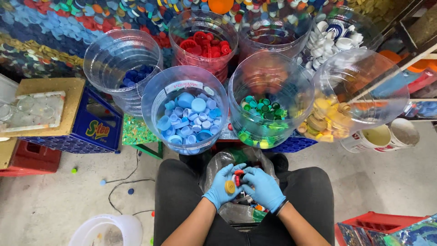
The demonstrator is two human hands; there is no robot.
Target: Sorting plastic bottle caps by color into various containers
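Both my hands wear blue gloves and rest over a clear plastic bag [227, 161] of mixed bottle caps on my lap. My left hand [221, 187] holds an orange-yellow cap [230, 187] against its palm. My right hand [263, 187] pinches a red cap [238, 173] between the two hands. In front of me stand clear tubs of sorted caps: light blue [191, 119], green [261, 119], yellow [327, 119], red [205, 44], dark blue [136, 74] and white [334, 38].
A blue crate [93, 132] topped by a board and a tray of clear lids stands at left, with a red crate [34, 159] below. A white bucket [109, 230], a cable and stray caps lie on the floor. Buckets [387, 136] and another red crate [378, 223] sit at right.
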